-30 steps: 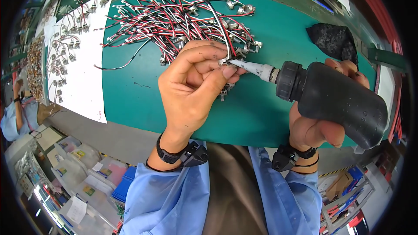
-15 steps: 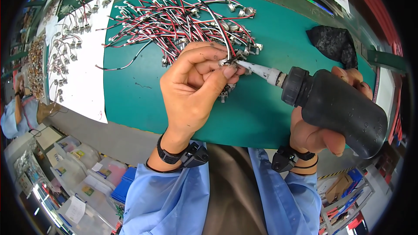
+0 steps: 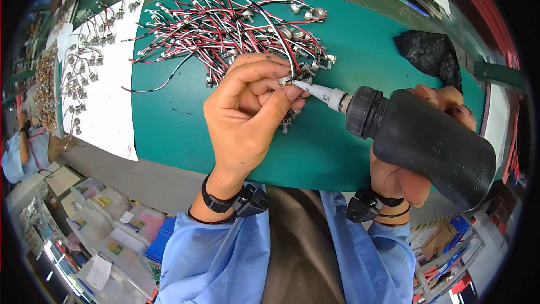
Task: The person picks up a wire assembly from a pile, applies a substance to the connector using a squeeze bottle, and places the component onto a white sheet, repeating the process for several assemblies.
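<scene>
My left hand [image 3: 239,115] is closed, pinching a small metal potentiometer [image 3: 285,80] between thumb and fingers. Red, white and black wires run up from that part toward the far side. Wrapped around a black squeeze bottle [image 3: 436,143], my right hand [image 3: 388,174] tilts it with the nozzle toward the left. The pale tapered nozzle [image 3: 320,92] has its tip at the potentiometer's wire joints; whether it touches them I cannot tell. Dark smudges mark my left fingertips. Just beyond my left hand lies a heap of wired potentiometers [image 3: 247,28], white connectors mostly pointing left.
Beneath the heap is a green mat [image 3: 360,28]. A crumpled black cloth [image 3: 427,53] lies at the right. On the left, a white sheet [image 3: 115,101] carries rows of wired parts. Plastic bins [image 3: 112,202] stand low at left; another person's arm [image 3: 23,141] shows at the far left.
My right hand has brought the bottle left, moving the nozzle tip farther across the potentiometer. My left hand keeps its pinch and has shifted slightly left.
</scene>
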